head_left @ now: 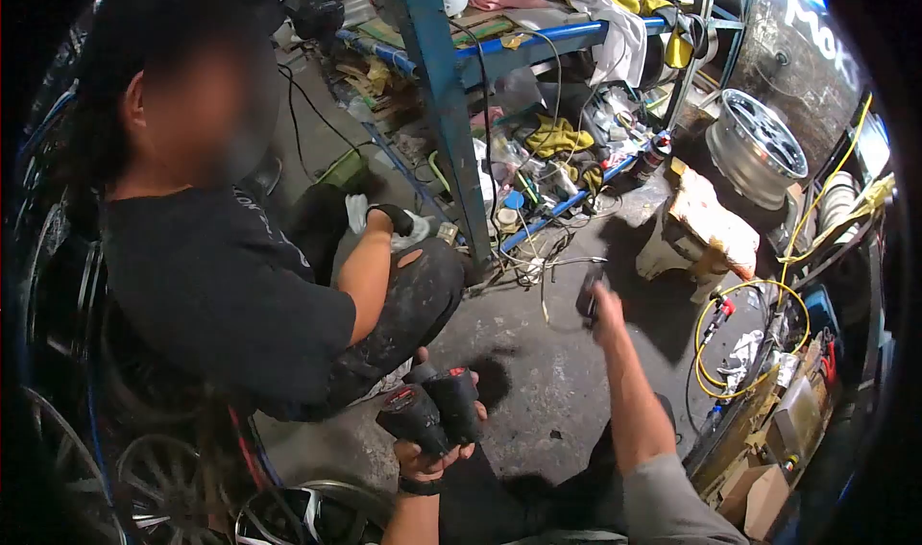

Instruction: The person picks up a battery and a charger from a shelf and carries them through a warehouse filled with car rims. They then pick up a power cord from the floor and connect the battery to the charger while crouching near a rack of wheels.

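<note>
My left hand [419,460], with a dark band at the wrist, is wrapped around a black power tool [438,412]. The tool shows two stubby rounded black parts side by side, with small red markings. My right hand [607,316] reaches forward over the floor, its fingers closed on a small dark block [590,293]. Motion smears the block, and I cannot tell its kind. Beside my left arm, a person in a black T-shirt [226,286] sits low, with a black-and-white gloved hand [401,222] near the knee.
A blue metal rack [451,113] holds cloths and clutter. A silver wheel rim [754,151] stands at the back right, behind a worn stool [706,223]. A yellow hose [706,377] coils at the right, near a wooden box [783,420]. More rims [163,478] lie lower left.
</note>
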Available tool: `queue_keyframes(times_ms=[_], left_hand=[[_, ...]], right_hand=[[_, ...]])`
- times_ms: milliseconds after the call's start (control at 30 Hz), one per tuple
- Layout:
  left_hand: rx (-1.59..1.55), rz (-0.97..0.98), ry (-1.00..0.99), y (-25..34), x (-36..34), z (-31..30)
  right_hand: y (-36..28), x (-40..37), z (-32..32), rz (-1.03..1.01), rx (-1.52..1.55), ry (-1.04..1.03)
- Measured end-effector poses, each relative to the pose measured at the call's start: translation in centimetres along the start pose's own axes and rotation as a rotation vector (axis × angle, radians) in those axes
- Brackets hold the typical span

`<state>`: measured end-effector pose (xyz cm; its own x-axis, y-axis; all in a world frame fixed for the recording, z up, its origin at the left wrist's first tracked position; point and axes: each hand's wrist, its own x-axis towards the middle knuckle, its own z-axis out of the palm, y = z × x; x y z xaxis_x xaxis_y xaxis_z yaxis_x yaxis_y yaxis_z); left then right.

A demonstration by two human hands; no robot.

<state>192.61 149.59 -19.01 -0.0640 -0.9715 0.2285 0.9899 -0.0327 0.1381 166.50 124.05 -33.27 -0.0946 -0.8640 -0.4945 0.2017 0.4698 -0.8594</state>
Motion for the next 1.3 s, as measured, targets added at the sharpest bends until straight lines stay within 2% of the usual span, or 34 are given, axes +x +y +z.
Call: queue_keyframes(times_ms=[33, 100, 233, 300, 367, 433, 500, 567, 600, 733, 833, 867, 933, 1000, 1033, 1067, 1133, 1233, 1300], left_hand=[[-0.02, -0.012, -0.025, 0.2, 0.3, -0.1], [-0.099, -0.031, -0.022, 0.8, 0.8, 0.3], [-0.264, -0.065, 0.015, 2.0, 0.6, -0.3], [-0.24, -0.038, -0.046, 1.9, 0.5, -0.7], [-0.211, -0.021, -0.101, 1.9, 0.4, -0.9], [-0.234, -0.01, -0.031, 2.0, -0.1, -0.1], [-0.21, 0.009, -0.01, 1.6, -0.8, 1.1], [-0.175, 0.033, 0.018, 1.5, -1.6, 1.3], [-0.126, 0.038, 0.015, 1.4, -2.2, 1.3], [-0.074, 0.009, -0.034, 1.6, -2.9, 1.8], [-0.071, 0.027, -0.07, 1.7, -2.7, 1.3], [-0.069, 0.026, -0.075, 1.7, -2.4, 1.4], [-0.09, 0.053, 0.003, 1.6, -2.3, 1.7], [-0.135, 0.058, 0.0, 1.5, -1.7, 1.3], [-0.173, 0.071, 0.001, 1.5, -1.5, 1.0], [-0.173, 0.07, -0.004, 1.5, -1.1, 0.8], [-0.118, 0.058, -0.043, 1.5, -0.7, 0.6], [-0.053, 0.041, -0.046, 1.5, -0.8, 0.6], [-0.048, 0.041, -0.049, 1.5, -0.9, 0.8]], right_hand=[[-3.8, -0.3, 1.4, -0.093, -0.068, 0.052], [-7.9, 0.5, 2.8, -0.154, -0.114, -0.014], [-10.9, -2.5, 5.6, -0.217, -0.371, 0.012], [-5.4, 0.8, 5.1, -0.175, -0.393, 0.076], [-0.1, 1.3, 5.1, 0.022, -0.417, 0.054], [9.2, 4.9, 3.7, -0.005, -0.606, 0.098], [11.5, 1.6, 4.2, 0.045, -0.9, 0.194], [13.7, 1.0, 3.9, 0.182, -1.087, 0.151], [15.2, 0.6, 3.9, 0.153, -1.138, 0.196], [17.2, 1.7, 1.3, 0.064, -1.122, 0.025], [13.2, -0.3, 2.2, 0.007, -1.125, 0.129], [11.5, -1.1, 3.2, -0.062, -1.047, 0.173], [7.6, -3.5, 5.3, -0.159, -0.319, -0.215], [2.8, -7.2, 8.7, 0.023, 0.211, -0.539], [1.0, -8.4, 11.0, -0.085, 0.162, -0.532], [-0.4, -8.5, 13.2, -0.109, 0.185, -0.506], [-2.0, -7.4, 17.1, 0.017, 0.425, -0.489], [-4.6, -7.1, 20.6, 0.105, 0.552, -0.595], [-5.6, -7.8, 21.0, 0.111, 0.494, -0.54]])
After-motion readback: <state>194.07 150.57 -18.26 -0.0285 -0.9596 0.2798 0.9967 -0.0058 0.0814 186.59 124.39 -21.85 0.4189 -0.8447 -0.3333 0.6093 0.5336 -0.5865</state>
